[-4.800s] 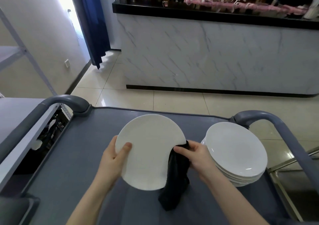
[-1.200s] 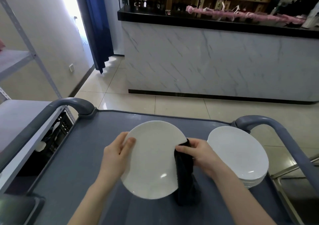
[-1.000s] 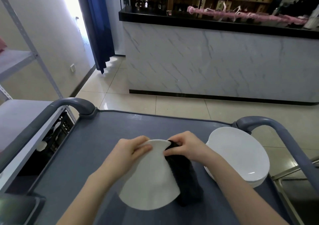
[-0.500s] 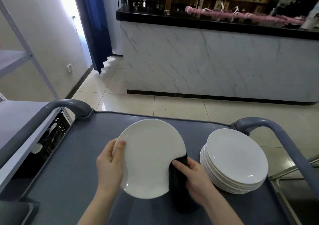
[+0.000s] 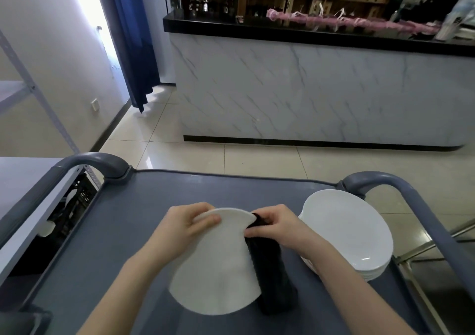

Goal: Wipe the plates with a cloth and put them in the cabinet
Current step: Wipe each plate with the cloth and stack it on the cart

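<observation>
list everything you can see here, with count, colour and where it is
held plate: 1, white, tilted over the cart's middle, between both hands
cloth: 1, black, draped over the held plate's right edge
plate stack: several plates, white, right side of the cart
cart: 1, grey-blue, foreground, two curved handles
bar counter: 1, white marble front with black top, across the floor
curtain: 1, dark blue, far left by the bright opening
shelf rack: 1, grey metal, left edge
wall socket: 1, white, low on left wall
crate: 1, black, left of the cart
left hand: grips the held plate's top rim
right hand: pinches the cloth onto the rim
</observation>
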Available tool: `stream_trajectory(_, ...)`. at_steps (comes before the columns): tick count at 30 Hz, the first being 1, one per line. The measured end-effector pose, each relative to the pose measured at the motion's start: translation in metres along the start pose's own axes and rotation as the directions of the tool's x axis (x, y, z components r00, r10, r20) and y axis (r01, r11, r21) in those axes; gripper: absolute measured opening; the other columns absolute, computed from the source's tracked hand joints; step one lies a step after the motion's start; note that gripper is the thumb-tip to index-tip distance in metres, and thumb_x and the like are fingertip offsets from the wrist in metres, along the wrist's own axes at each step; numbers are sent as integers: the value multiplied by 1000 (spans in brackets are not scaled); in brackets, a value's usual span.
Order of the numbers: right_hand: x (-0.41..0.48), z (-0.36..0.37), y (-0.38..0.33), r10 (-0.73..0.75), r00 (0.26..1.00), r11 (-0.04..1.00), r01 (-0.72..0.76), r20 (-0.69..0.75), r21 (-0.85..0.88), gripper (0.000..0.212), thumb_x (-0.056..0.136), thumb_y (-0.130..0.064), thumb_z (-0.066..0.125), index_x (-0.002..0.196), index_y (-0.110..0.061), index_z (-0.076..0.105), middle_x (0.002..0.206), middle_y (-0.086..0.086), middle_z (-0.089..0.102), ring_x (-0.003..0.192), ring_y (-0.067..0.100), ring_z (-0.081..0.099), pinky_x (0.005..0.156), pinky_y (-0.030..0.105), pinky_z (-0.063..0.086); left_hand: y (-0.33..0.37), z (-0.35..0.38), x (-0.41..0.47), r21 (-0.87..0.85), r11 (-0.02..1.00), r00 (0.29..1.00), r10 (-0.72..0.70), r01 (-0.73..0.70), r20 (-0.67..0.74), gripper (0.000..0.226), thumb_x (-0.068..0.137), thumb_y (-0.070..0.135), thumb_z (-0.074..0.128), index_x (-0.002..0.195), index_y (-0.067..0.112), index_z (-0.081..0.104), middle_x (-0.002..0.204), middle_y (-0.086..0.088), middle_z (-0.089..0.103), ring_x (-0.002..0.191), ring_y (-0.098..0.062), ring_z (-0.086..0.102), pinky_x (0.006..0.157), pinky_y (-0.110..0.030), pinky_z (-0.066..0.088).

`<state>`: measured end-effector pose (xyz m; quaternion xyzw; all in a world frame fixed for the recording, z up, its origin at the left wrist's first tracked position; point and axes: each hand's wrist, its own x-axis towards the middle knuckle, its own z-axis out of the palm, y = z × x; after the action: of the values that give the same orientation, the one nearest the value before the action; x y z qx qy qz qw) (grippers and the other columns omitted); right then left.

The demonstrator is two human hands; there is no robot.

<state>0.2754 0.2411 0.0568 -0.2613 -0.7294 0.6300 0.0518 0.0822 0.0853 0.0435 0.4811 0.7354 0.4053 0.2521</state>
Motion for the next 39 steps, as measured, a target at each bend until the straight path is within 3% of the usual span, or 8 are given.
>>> stream_trajectory(5, 3, 8, 6, -61, 992, 996, 54, -111, -70, 11, 85, -12, 74, 95, -13, 77, 91, 9, 76, 83, 12, 67, 80, 30, 53, -12, -4, -9, -287, 951, 983, -152, 118, -100, 13, 94, 31, 69, 93, 42, 76, 92, 13, 77, 79, 0, 69, 63, -13, 51)
stream_trajectory(11, -9, 27, 35, 145, 932, 805, 84, -332, 588, 23, 80, -10, 72, 103, -5, 75, 102, 14, 75, 93, 25, 72, 71, 28, 57, -30, 29, -29, -712, 676, 875, -445, 188, -191, 14, 88, 47, 71, 99, 38, 71, 98, 9, 76, 87, -15, 69, 70, -34, 56)
stream_trajectory(14, -18, 42, 49, 229, 936, 705, 30, -268, 709, 26, 73, -11, 74, 98, -4, 76, 105, 18, 73, 95, 28, 72, 72, 31, 58, -30, 38, -25, -684, 719, 779, -495, 119, -385, 13, 95, 41, 62, 89, 35, 72, 83, 8, 72, 76, -13, 62, 68, -35, 52)
stream_trajectory(17, -22, 35, 48, 205, 950, 781, -12, -237, 624, 24, 72, -8, 74, 96, -5, 76, 106, 22, 72, 96, 32, 72, 75, 33, 59, -30, 31, -27, -616, 781, 839, -399, 100, -370, 19, 90, 46, 59, 93, 34, 73, 82, 7, 72, 71, -9, 63, 64, -30, 53)
stream_trajectory(23, -5, 1, 0, 52, 991, 989, -33, -126, 143, 10, 82, -8, 76, 91, -10, 77, 91, 12, 76, 81, 16, 71, 67, 24, 54, -12, 1, -15, -310, 951, 951, -100, 5, -293, 7, 92, 44, 66, 90, 40, 72, 83, 14, 74, 72, 3, 63, 64, -11, 48)
stream_trajectory(29, 16, 22, -18, -51, 998, 932, 57, 25, -359, 7, 81, -24, 77, 84, -18, 75, 72, 6, 66, 65, 6, 51, 64, 28, 40, 5, 1, -4, 131, 981, 990, 143, -142, 4, 9, 94, 36, 69, 87, 34, 75, 68, 18, 67, 65, -2, 60, 59, -14, 39)
stream_trajectory(35, 2, 18, 1, -32, 991, 998, 38, -126, 49, 6, 85, -19, 75, 90, -19, 78, 88, 6, 76, 80, 10, 68, 73, 25, 53, -11, -4, -23, -153, 987, 923, -9, -54, -385, 24, 93, 23, 69, 80, 41, 75, 81, 21, 73, 76, 5, 64, 67, -8, 44)
stream_trajectory(39, -14, 23, 30, 61, 991, 947, -21, -116, 322, 19, 79, -25, 76, 97, -17, 77, 100, 7, 76, 94, 20, 72, 74, 24, 55, -15, 2, -26, -387, 922, 811, -224, -3, -540, 13, 91, 39, 64, 83, 42, 74, 78, 18, 72, 67, 6, 60, 62, -14, 47)
